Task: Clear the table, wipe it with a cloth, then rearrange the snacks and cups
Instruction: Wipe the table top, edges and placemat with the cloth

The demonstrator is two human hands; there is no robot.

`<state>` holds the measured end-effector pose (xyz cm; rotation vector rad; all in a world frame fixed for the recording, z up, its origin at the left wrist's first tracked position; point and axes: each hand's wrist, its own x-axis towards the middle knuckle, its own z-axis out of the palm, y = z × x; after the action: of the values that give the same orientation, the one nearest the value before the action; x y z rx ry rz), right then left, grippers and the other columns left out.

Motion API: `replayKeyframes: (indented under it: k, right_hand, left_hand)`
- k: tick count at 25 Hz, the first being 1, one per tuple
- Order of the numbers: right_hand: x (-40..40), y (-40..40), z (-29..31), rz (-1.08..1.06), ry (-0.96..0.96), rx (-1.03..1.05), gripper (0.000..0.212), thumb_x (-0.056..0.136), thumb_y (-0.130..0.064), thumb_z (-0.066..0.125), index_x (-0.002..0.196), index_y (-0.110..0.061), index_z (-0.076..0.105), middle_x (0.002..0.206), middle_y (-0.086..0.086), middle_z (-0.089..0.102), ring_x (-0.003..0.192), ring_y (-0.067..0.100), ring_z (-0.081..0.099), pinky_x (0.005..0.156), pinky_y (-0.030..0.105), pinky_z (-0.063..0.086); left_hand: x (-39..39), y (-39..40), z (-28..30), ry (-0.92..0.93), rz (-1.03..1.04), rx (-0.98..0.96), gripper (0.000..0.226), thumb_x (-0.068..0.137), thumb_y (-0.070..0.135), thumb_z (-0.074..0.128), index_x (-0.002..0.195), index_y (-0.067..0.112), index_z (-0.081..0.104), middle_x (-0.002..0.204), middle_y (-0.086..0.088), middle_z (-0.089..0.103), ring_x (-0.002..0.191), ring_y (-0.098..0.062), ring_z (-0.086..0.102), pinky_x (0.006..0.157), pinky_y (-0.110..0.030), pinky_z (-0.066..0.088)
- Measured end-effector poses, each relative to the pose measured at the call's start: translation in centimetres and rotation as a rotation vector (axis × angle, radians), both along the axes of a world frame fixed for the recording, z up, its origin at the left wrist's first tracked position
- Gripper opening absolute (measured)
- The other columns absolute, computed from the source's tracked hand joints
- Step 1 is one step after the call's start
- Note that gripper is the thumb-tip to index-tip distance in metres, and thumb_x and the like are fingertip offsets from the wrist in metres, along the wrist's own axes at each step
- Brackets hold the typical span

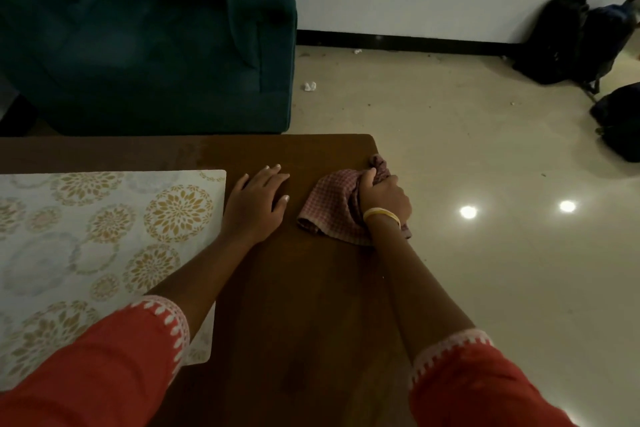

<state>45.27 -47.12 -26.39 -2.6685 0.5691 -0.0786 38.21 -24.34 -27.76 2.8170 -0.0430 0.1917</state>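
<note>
— What's on your left?

— A floral placemat (104, 236) lies on the left part of the brown bench (294, 288), its right edge just beside my left hand (258, 201). Far behind it stands a dark green sofa (156, 38).

— And that left hand?

— It rests palm down on the bare wood, fingers straight and spread, holding nothing. My red sleeve (104, 357) with white trim crosses the near corner of the placemat.

— Where is the cloth?

— The pink checked cloth (329, 204) sits near the far right corner of the bench, just right of my left hand but apart from it. My right hand (384, 196) is the grip on it: fingers curled round a bunched fold, the rest of the cloth spread flat on the wood beneath and to the left. A yellow bangle (381, 215) circles that wrist.

— Further right?

— Pale floor (485, 149) with two bright light reflections, a crumpled scrap of paper (309, 86) near the sofa, and dark bags (581, 38) against the far wall.
</note>
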Motion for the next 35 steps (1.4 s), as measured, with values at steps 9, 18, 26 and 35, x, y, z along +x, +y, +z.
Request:
replayKeyframes:
  k: [9,18,26,35]
  right_hand:
    - [9.0,2.4,0.6,0.042,-0.010,0.122,0.064,0.091,-0.057,0.032,0.120,-0.005,0.055,0.115,0.016,0.065,0.105,0.036,0.061,0.082,0.039,0.044]
    - [3.0,0.6,-0.6,0.028,-0.076,0.050,0.068,0.093,-0.060,0.029,0.120,-0.003,0.053,0.116,0.018,0.064,0.108,0.036,0.060,0.082,0.038,0.044]
    - [-11.3,-4.0,-1.4,0.047,-0.092,0.043,0.075,0.090,-0.064,0.026,0.122,-0.003,0.056,0.118,0.017,0.063,0.108,0.034,0.060,0.084,0.039,0.045]
    - [-29.4,-10.9,-1.6,0.189,-0.157,0.057,0.070,0.093,-0.061,0.020,0.120,-0.013,0.064,0.117,0.016,0.065,0.106,0.034,0.062,0.079,0.039,0.045]
  left_hand:
    - [0.0,0.0,0.2,-0.018,0.023,-0.030,0.049,0.093,0.040,0.044,0.141,0.032,0.039,0.153,0.008,0.034,0.144,-0.009,0.025,0.117,-0.038,0.017]
    - [-1.0,-0.5,0.5,-0.035,-0.002,0.021,0.048,0.094,0.039,0.046,0.140,0.028,0.042,0.153,0.001,0.036,0.144,-0.015,0.027,0.118,-0.044,0.017]
    - [-16.0,-8.1,2.8,-0.005,-0.101,0.115,0.055,0.091,0.042,0.052,0.142,0.026,0.039,0.155,0.000,0.032,0.142,-0.017,0.031,0.119,-0.042,0.015]
    - [-32.9,-13.9,0.0,0.026,-0.029,0.046,0.052,0.099,0.045,0.035,0.148,0.031,0.026,0.158,0.003,0.023,0.146,-0.018,0.021,0.117,-0.045,0.014]
